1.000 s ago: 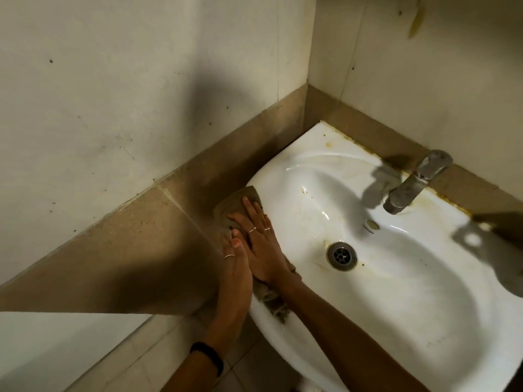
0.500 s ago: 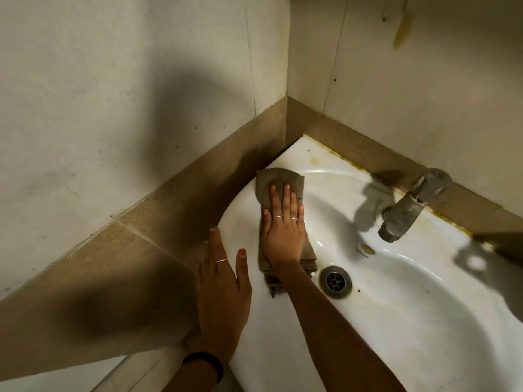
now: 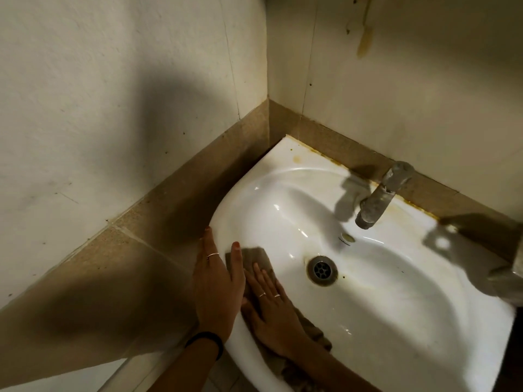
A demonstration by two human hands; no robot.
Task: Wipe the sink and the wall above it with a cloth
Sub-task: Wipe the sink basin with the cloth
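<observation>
A white ceramic sink [image 3: 396, 292] fills the lower right, with yellow stains along its back rim. A brown-grey cloth [image 3: 256, 257] lies on the sink's near left rim and inner slope. My right hand [image 3: 273, 312] presses flat on the cloth, fingers pointing up toward the basin. My left hand [image 3: 216, 284] rests flat on the sink's left edge, beside the cloth, thumb overlapping its corner. The cream wall [image 3: 410, 80] rises behind the sink and carries a brown drip stain [image 3: 363, 43] near the top.
A dull metal tap [image 3: 380, 196] juts over the basin from the back rim. The metal drain [image 3: 322, 270] sits just right of my right hand. A tan tile band [image 3: 175, 199] runs along both walls. Another metal fitting [image 3: 509, 275] shows at the right edge.
My right hand has dragged the cloth back from the far left rim down to the near left rim. My left hand stayed on the sink's left edge.
</observation>
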